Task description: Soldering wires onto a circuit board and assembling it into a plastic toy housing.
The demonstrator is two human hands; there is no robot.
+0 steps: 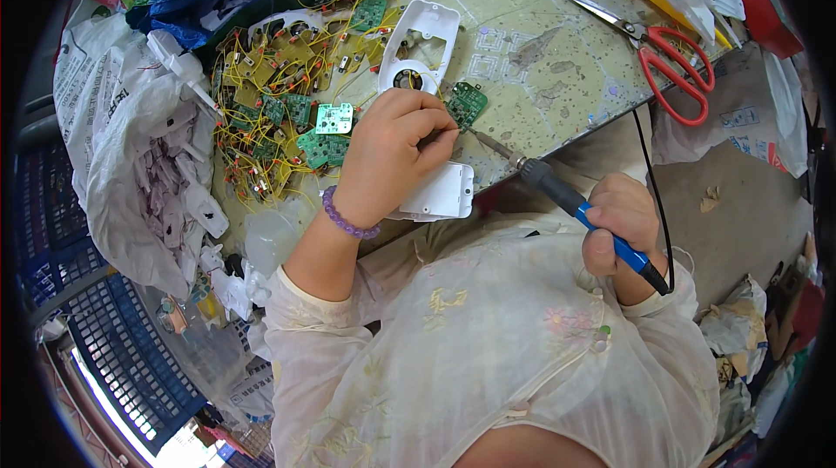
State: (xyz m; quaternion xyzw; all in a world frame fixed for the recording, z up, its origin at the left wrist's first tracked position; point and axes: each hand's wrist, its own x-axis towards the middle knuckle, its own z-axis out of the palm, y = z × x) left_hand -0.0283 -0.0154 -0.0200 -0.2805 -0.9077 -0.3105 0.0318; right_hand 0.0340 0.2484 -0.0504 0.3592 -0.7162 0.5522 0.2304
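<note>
My right hand [623, 226] is closed round the blue and black handle of a soldering iron [553, 185]. The iron's metal tip points left, at the near edge of a green circuit board [468, 103] on the table. My left hand [399, 150] is beside that board, thumb and fingertips pinched together; what lies between them is too small to make out. Just beyond the left hand lies a white plastic housing [445, 22] with a rectangular opening and a dark round part. Another white plastic piece [447, 193] sticks out from beneath the left hand at the table edge.
A heap of circuit boards with yellow wires [283, 76] covers the table's left side. White sacks [104, 120] holding plastic parts stand left of it. Red-handled scissors [675, 67] lie at the right edge. The iron's black cord [651, 172] runs beside my right hand.
</note>
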